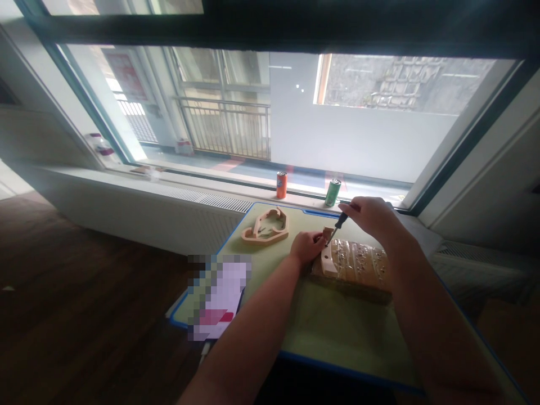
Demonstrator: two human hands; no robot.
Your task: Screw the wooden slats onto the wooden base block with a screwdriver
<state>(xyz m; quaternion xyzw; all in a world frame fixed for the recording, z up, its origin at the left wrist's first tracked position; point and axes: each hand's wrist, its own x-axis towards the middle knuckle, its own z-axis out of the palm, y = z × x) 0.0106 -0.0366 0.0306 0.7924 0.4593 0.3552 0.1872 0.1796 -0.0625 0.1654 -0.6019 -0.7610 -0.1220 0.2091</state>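
Note:
My right hand (371, 216) is closed round the dark handle of a screwdriver (341, 220). Its shaft slants down to the left, and the tip meets a pale wooden piece (328, 260) near its upper end. A dark hole shows lower on that piece. My left hand (307, 247) grips the upper left edge of the wooden piece, fingers bent beside the screwdriver tip. Beneath the piece lies a brown block wrapped in clear tape (363, 264), its top pitted with small holes. Whether a screw sits under the tip is too small to tell.
Curved wooden hook-like pieces (265, 239) lie on the green, blue-edged table (329, 332) at the far left, with small dark bits among them. A phone (223, 298) with a cable lies at the left edge. Orange (281, 185) and green (333, 193) cans stand on the windowsill.

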